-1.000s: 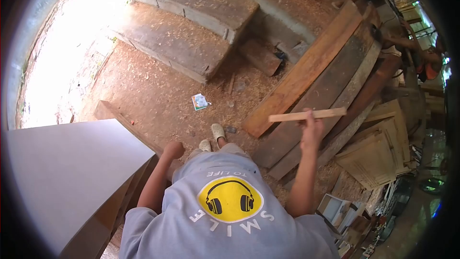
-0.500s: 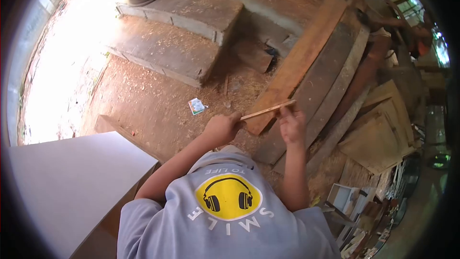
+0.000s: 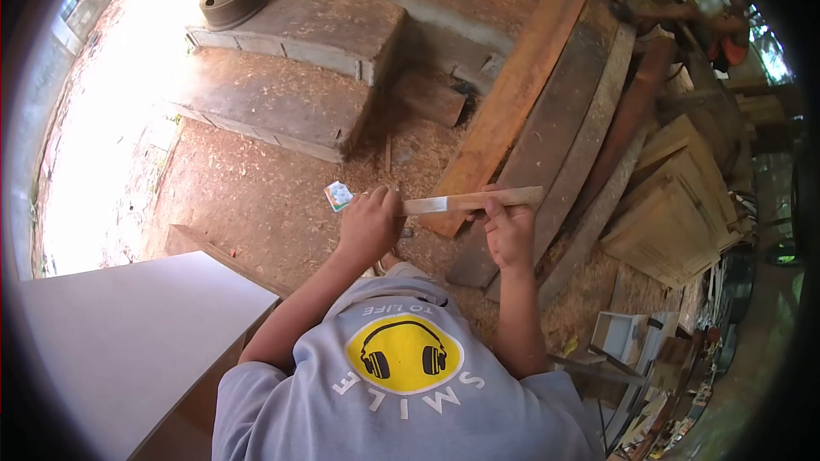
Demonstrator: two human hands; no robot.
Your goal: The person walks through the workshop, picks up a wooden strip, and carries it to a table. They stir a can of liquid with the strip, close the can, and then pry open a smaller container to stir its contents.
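In front of my chest I hold a thin, pale wooden strip (image 3: 491, 200), roughly level, its broad face showing. A short whitish patch marks it left of its middle. My left hand (image 3: 371, 220) is closed around the left end, which the fingers hide. Near the other end, my right hand (image 3: 508, 230) pinches the strip between thumb and fingers, and the right tip sticks out past it. Beyond my left knuckles, a small white and green packet (image 3: 338, 196) lies on the ground.
Long wooden planks (image 3: 521, 94) lie at the right, with pale panels (image 3: 670, 209) beside them. A white-topped table (image 3: 145, 324) stands at my left. Concrete steps (image 3: 282, 81) with wood shavings are ahead, a round metal base (image 3: 232, 2) on top. Another person's arm (image 3: 666, 13) shows at the upper right.
The wooden strip has turned so its broad face and whitish patch now show, and it lies more level. My left hand has moved left, further round its end. The view has shifted slightly.
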